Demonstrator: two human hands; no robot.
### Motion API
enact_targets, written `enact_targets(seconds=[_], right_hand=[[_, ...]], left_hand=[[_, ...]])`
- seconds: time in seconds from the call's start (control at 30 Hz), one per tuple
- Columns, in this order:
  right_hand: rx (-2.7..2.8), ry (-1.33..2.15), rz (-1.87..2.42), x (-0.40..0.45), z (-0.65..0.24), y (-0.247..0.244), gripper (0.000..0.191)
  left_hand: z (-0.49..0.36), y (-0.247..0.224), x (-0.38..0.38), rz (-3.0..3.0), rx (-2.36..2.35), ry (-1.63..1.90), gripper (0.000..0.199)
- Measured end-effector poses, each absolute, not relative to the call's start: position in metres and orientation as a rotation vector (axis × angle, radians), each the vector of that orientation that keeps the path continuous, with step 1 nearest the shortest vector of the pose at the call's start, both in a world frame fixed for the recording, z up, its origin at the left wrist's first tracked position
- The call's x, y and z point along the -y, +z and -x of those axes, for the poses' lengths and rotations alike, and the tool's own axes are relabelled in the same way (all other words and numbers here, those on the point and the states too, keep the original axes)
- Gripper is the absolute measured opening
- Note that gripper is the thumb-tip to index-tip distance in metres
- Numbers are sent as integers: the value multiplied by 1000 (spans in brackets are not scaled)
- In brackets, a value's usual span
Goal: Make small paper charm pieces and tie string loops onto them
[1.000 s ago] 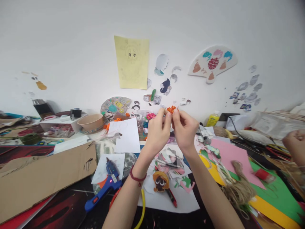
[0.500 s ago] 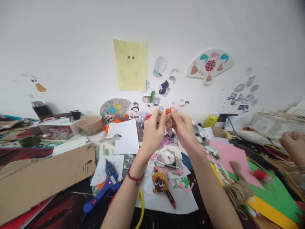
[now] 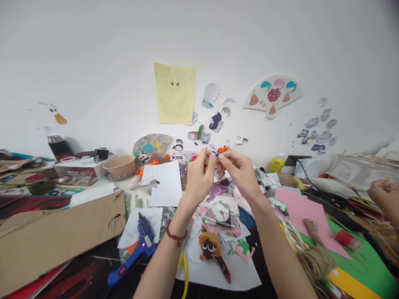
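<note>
Well, we start at the left end of the bench (image 3: 123,291), where a flat strip of corrugated cardboard (image 3: 62,238) lies slanting toward the front edge. Behind it, near the back edge, stands a black vacuum flask (image 3: 59,148), and to its right a tan bowl (image 3: 118,167). Closer to the front edge we find a blue hot glue gun (image 3: 132,259), its nozzle toward the back edge and a small red light showing on its body.

Next comes the left hand (image 3: 199,176), raised above the middle of the bench, a dark red bracelet (image 3: 176,236) on its wrist. Its thumb and forefinger are pinched together; we cannot tell what lies between them. Below, toward the front edge, a cartoon cutout with an orange hat (image 3: 209,246) lies touching a red-and-black pen (image 3: 224,269).

Between the two hands, held up in front of the wall, is a small orange flower-like piece (image 3: 222,149). The right hand (image 3: 241,173) grasps it from below at the fingertips, which are close to those of the left.

Farther right, a yellow bottle (image 3: 277,163) stands near the back edge. We then see a pink sheet (image 3: 301,205), a bundle of jute twine (image 3: 314,253) and a red spool (image 3: 347,239) over a green sheet (image 3: 370,257). At the right end another person's hand (image 3: 383,191) shows, its fingers curled; what it holds we cannot tell.
</note>
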State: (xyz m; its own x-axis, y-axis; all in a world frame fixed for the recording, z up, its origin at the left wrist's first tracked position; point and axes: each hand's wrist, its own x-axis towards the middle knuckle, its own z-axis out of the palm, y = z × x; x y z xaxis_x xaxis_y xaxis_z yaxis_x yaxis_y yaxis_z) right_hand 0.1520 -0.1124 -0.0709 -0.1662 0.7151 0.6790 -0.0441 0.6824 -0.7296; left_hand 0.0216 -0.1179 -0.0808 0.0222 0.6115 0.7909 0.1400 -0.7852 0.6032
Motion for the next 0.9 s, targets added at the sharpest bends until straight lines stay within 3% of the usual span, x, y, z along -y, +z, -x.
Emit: enact_targets(seconds=[0.27, 0.47, 0.63, 0.9], right_hand=[[1624, 656, 584, 115, -152, -69, 37], [1573, 481, 624, 116, -154, -71, 32], [1528, 443, 623, 115, -155, -70, 33], [1545, 464, 596, 118, -155, -69, 33]], left_hand=[[-15, -80, 118, -1953, -752, 1865, 22], [-8, -78, 119, -2183, -671, 2055, 10], [-1, -73, 124, -2409, -541, 1914, 15], [-6, -75, 121, -2193, -627, 1899, 8]])
